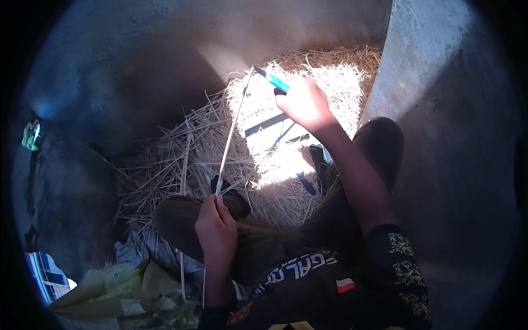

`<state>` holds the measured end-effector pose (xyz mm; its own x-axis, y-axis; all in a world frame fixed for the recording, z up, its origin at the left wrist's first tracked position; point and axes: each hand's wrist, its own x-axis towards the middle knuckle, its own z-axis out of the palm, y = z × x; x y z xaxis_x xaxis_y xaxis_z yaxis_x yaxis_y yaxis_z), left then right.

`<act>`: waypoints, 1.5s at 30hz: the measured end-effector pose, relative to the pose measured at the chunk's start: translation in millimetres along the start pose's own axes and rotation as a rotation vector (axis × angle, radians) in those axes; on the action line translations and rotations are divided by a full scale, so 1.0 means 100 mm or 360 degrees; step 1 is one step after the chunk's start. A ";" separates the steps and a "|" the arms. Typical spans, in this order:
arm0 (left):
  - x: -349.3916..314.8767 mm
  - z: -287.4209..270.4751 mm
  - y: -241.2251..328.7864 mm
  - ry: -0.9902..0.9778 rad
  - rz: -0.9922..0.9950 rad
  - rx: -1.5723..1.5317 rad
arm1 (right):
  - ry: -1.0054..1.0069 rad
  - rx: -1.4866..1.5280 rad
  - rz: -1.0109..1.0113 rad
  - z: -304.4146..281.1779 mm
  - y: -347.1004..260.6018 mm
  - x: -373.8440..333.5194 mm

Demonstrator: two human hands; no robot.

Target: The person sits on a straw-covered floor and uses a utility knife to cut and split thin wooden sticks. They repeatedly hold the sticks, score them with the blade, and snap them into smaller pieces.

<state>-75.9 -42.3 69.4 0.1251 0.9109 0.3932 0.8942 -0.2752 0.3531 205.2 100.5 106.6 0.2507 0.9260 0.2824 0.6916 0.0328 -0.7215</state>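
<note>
My left hand [215,223], low in the middle, is closed on the lower end of a long, thin, pale strip [234,129] that looks like split bamboo or cane. The strip slants up and slightly right, away from me. My right hand [308,104], in bright sunlight, grips a knife [276,82] by its turquoise handle. The knife's dark blade points up and left, and its tip is at the far end of the strip. Whether the blade touches the strip or lies just beside it, I cannot tell.
Shavings and thin strips [159,170] cover the floor around my legs, overexposed where the sun falls. A dark, slim object [306,183] lies among them. Yellow-green sheeting [115,286] is heaped at lower left. Grey walls [434,49] stand at the back and right.
</note>
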 end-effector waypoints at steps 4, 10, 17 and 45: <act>0.51 0.34 0.11 0.0055 -0.0068 0.0085 | -0.0075 0.0011 -0.0362 0.31 0.07 -0.10; 0.56 0.50 0.28 0.0182 -0.0135 -0.0023 | -0.0302 0.0049 -0.0476 0.56 0.17 -0.28; 0.53 0.62 0.16 0.0350 -0.0022 0.0071 | -0.0377 -0.0350 -0.0617 0.83 0.10 -0.40; 0.37 0.59 0.12 0.0563 0.0298 0.0229 | -0.0409 -0.0487 -0.0863 0.49 0.21 -0.15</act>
<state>-35.7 6.4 38.4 0.1584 0.6807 0.7152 0.9241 -0.3574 0.1355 182.7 105.9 56.0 -0.3293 0.8697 0.3677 0.8444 0.4455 -0.2975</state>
